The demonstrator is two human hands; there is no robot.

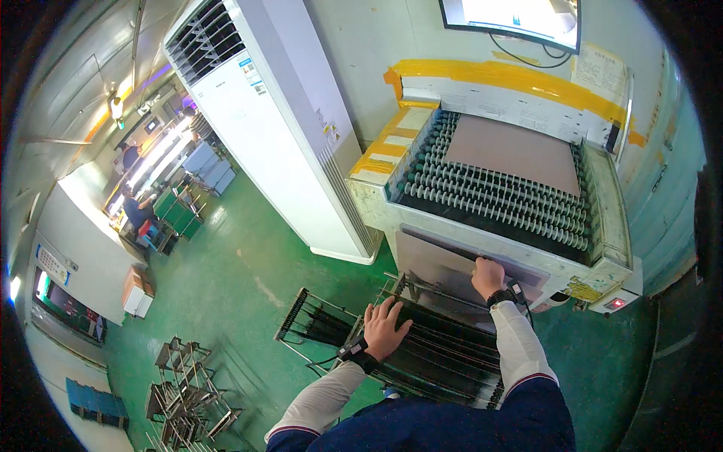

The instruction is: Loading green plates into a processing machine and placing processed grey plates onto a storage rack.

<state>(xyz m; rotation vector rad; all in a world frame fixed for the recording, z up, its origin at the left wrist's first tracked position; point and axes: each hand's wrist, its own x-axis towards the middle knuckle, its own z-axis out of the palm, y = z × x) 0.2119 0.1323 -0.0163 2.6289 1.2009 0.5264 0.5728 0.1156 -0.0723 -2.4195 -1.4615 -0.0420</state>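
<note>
My right hand is closed at the upper edge of a thin brownish-grey panel, which stands tilted against the front of a roller conveyor machine. The panel's lower part goes down behind the bars of a slotted rack in front of me. Above that rack, my left hand has its fingers spread and holds nothing; whether it touches the rack I cannot tell. Several dark thin sheets or slots run across the rack. A second flat panel lies on the machine's rollers. Both wrists wear black bands with cables.
A tall white air conditioner stands left of the machine. Another metal rack adjoins mine on the left. Stacked metal frames stand on the green floor. A monitor hangs above. People sit at a far-left bench.
</note>
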